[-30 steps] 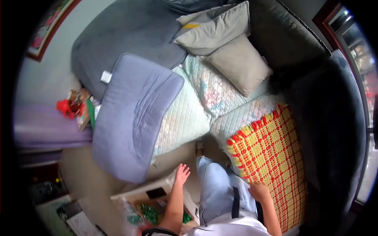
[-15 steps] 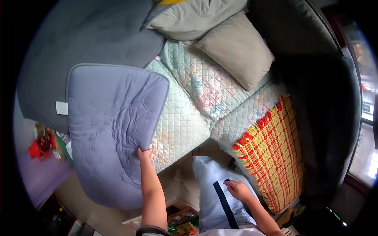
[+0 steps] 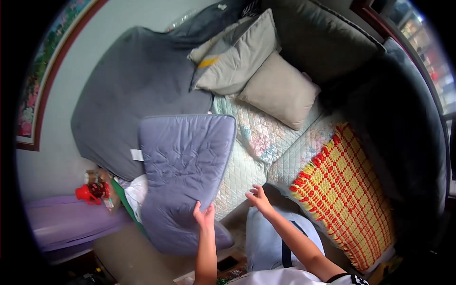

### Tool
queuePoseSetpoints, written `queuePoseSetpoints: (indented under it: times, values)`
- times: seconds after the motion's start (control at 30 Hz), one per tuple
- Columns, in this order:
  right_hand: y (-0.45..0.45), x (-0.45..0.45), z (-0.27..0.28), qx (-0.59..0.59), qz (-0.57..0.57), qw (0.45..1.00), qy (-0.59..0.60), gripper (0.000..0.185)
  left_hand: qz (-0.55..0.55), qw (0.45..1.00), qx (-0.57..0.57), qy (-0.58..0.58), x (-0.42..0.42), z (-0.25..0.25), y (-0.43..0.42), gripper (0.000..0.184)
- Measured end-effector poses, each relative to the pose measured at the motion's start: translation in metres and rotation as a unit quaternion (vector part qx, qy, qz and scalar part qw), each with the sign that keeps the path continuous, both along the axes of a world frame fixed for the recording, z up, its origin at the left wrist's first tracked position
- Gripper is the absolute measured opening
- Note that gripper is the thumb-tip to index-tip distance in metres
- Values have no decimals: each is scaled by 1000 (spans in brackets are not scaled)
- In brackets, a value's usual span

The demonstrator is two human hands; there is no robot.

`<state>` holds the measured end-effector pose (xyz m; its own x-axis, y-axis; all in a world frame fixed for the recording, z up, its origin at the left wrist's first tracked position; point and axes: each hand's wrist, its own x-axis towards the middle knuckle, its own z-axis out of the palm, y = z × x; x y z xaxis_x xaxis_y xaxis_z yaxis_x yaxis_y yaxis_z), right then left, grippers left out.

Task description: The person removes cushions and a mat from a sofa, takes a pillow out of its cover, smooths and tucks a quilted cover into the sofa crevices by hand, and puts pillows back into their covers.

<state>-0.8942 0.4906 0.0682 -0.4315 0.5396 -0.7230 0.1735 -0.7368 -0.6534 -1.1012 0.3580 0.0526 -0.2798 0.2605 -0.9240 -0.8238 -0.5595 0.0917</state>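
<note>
A grey-purple quilted pad (image 3: 185, 161) with a white tag on its left edge lies at the left part of the sofa, its lower end hanging down over the front. My left hand (image 3: 204, 216) is at the pad's lower right part, fingers and thumb closed on its fabric. Over my light blue trousers, my right hand (image 3: 258, 197) is in the air with its fingers apart and nothing in it. Just beyond it is the pale green floral quilted cover (image 3: 237, 178) on the sofa.
Two beige pillows (image 3: 282, 90) rest at the sofa's back corner. A red and yellow woven mat (image 3: 346, 194) covers the right seat. At the left are a purple surface (image 3: 71, 221) and a red object (image 3: 88, 194). A framed picture hangs on the left wall.
The pad has shifted right, and its lower part is now bent and bunched. My left hand came to its edge from lower down and now grips it. My right hand has risen forward from my leg.
</note>
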Motion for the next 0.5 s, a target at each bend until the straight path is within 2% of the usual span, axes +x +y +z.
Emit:
queuePoseSetpoints:
  times: [0.07,0.1,0.2,0.23,0.3,0.33,0.37,0.4,0.43,0.5]
  values:
    - [16,12,28,-38,-20,997,70,71,-63,989,78,109,36,60,16,28]
    - [21,22,39,-58,-42,991,115,72,-69,986,84,123,57,86,22,28]
    - [32,81,70,-42,-49,990,129,71,-195,946,122,228,138,157,36,40]
    - [34,108,79,-36,-63,988,139,72,-286,900,127,305,166,169,35,46]
    - [32,173,98,-38,-85,983,159,67,-369,819,162,409,226,183,35,54]
    - [30,207,102,-20,-110,975,192,65,-379,811,176,409,256,182,33,54]
    - [27,243,104,0,-135,965,224,63,-431,771,211,418,286,177,32,57]
    - [27,275,96,1,-188,942,279,61,-482,726,245,425,319,181,35,60]
    - [22,318,90,8,-249,916,313,60,-476,693,256,477,356,185,35,58]
    - [13,408,133,-20,-362,893,268,64,-525,598,239,557,427,229,46,57]
